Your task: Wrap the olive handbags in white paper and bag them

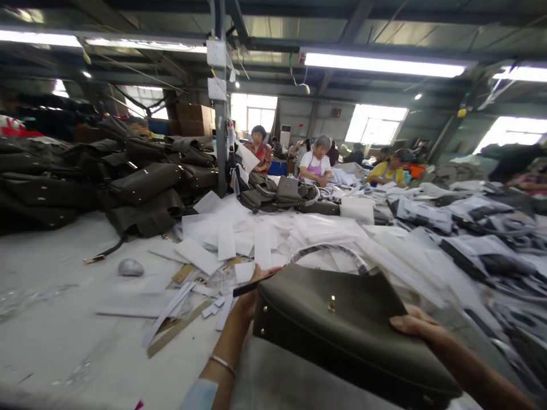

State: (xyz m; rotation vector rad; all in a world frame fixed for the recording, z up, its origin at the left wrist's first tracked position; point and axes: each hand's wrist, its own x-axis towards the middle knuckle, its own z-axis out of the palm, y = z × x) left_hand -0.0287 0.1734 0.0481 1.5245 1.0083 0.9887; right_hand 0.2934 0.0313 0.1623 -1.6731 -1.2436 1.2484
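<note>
A dark olive handbag (pixel 325 330) is held tilted above the near part of the table, its small gold clasp facing up. At its far side stands a curved carrying handle (pixel 329 248) wrapped in clear film. My left hand (pixel 251 296) is closed around the bag's left end, where a dark strap sticks out to the left; the bag partly hides these fingers. On the right end, my right hand (pixel 421 327) grips the bag with its thumb on the front face and the other fingers mostly out of sight.
White sheets (pixel 265 242) and paper strips litter the table (pixel 64 324) beyond the bag. A grey lump (pixel 130 267) lies at left. Dark bags (pixel 145 182) are heaped far left, film-wrapped ones (pixel 491 256) at right. A post (pixel 220 125) rises behind; co-workers (pixel 316 162) sit farther back.
</note>
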